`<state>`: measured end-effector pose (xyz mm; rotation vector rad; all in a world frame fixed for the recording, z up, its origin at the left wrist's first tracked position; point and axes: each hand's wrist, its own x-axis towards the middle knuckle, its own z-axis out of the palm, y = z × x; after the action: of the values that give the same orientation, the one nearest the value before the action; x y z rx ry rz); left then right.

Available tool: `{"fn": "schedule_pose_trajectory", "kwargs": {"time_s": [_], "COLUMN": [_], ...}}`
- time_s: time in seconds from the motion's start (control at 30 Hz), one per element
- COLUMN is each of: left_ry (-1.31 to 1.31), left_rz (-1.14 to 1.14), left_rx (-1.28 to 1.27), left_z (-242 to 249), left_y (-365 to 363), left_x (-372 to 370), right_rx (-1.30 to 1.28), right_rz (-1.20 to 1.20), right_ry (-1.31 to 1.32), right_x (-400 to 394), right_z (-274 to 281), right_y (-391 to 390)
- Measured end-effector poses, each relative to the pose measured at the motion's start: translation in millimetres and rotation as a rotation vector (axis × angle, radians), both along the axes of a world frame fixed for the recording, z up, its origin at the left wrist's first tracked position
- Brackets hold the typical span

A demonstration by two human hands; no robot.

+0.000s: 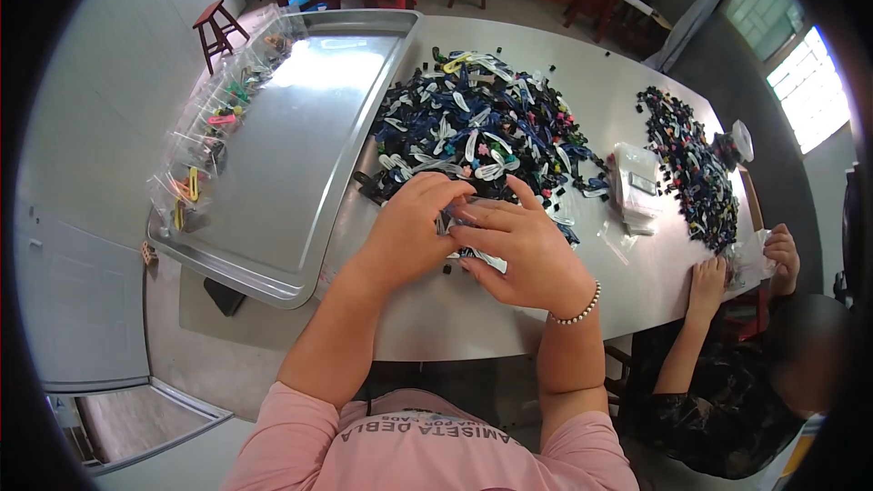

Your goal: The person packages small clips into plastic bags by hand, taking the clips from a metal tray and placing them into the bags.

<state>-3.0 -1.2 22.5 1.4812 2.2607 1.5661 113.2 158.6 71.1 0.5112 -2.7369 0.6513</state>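
A large pile of snap hair clips [473,118], mostly black, navy and white with some coloured small pieces, lies on the metal table. At its near edge my left hand [414,227] is closed, with fingers curled around dark and silvery hair clips [445,222]. Facing it, my right hand [527,250] wears a beaded bracelet and bends its fingers over the same clips, fingertips nearly touching the left hand. Below the right hand, white and black clips [486,260] show near the thumb. The fingers hide most of what I hold.
A big metal tray [318,127] stands left, with bagged clips [195,186] along its far-left rim. Stacked clear bags [637,182] lie right of the pile. Another clip pile [691,168] is farther right, where a co-worker's hands [707,286] handle a clear bag [747,259].
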Motion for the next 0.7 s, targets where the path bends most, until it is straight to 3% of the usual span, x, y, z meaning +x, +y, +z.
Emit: {"fn": "schedule_pose_trajectory", "kwargs": {"time_s": [0.2, 0.27, 0.33, 0.4, 0.47, 0.5, 0.57, 0.7], "left_ry": [0.079, 0.078, 0.015, -0.064, -0.062, -0.054, -0.079, -0.136], "left_rz": [0.059, 0.113, 0.097, 0.203, 0.215, 0.244, 0.291, 0.323], "left_rx": [-0.028, -0.004, -0.018, -0.059, -0.054, -0.047, -0.049, -0.109], "left_z": [-1, -3, 0, 1, -3, -3, -2, -8], "left_y": [2, 2, 0, 1, 0, 0, 0, -1], "left_x": [1, 1, 1, 2, 2, 3, 5, 3], "right_rx": [-0.076, -0.288, -0.367, -0.739, -0.632, -0.628, -0.31, -0.299], "right_rz": [-0.005, 0.022, -0.065, -0.485, -0.721, -0.731, -0.873, -0.861], "right_ry": [-0.013, -0.052, -0.022, -0.06, -0.025, -0.023, -0.102, -0.221], "right_x": [0, 1, 3, 1, 0, -2, -3, -15], "right_z": [-2, -1, -1, -14, -35, -50, -75, -87], "right_y": [6, 16, 33, 61, 99, 115, 137, 124]}}
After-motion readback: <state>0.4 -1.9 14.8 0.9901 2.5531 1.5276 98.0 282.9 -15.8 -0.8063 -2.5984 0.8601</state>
